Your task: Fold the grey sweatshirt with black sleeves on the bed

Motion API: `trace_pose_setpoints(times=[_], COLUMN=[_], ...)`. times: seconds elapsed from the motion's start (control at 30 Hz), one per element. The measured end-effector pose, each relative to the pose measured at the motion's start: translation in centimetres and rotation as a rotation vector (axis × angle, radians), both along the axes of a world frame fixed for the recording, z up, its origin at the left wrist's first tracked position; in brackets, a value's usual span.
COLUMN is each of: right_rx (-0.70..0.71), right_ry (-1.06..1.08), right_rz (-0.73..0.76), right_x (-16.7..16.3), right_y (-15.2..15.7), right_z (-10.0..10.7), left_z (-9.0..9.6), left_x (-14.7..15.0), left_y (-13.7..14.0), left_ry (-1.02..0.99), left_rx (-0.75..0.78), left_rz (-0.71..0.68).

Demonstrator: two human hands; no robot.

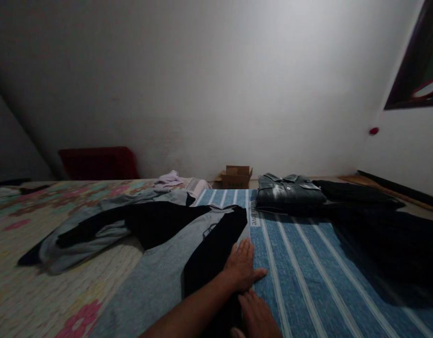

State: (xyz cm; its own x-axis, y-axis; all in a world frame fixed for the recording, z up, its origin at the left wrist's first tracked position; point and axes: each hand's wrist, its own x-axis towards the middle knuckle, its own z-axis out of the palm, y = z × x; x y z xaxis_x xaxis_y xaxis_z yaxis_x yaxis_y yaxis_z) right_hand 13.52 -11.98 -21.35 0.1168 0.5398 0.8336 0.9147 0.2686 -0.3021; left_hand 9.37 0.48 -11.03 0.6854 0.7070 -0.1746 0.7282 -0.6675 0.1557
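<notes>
A grey sweatshirt with black sleeves (156, 267) lies spread out, one sleeve folded down along its right side and the other stretched to the left. My left hand (242, 265) rests palm down on the folded black sleeve, at the garment's right edge, fingers stretched and thumb pointing right. Just below it, my right hand (258, 315) touches the lower part of that sleeve. Its thumb and fingers sit apart with dark cloth between them, and the frame's bottom edge cuts it off. Beneath both hands is a blue striped cloth (290, 263).
A folded grey denim garment (289, 191) sits at the back right, beside dark clothes (389, 249). More grey clothing (82, 251) lies left on a floral sheet (125, 267). An open cardboard box (235, 178) stands by the wall, a red object (98, 163) farther left.
</notes>
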Motion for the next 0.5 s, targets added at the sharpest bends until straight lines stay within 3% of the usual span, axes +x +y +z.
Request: trace_pose_setpoints(times=[0.2, 0.5], right_rx=[-0.030, -0.032], right_ry=[-0.221, -0.222], right_rz=[0.166, 0.162], right_x=[2.7, 2.9], right_y=[0.3, -0.2], right_z=[-0.6, -0.1], left_z=[0.5, 0.0], left_x=[0.0, 0.0], left_y=[-0.4, -0.3], left_ry=[0.003, -0.002], left_rx=[0.002, 0.010], left_rz=[0.001, -0.004])
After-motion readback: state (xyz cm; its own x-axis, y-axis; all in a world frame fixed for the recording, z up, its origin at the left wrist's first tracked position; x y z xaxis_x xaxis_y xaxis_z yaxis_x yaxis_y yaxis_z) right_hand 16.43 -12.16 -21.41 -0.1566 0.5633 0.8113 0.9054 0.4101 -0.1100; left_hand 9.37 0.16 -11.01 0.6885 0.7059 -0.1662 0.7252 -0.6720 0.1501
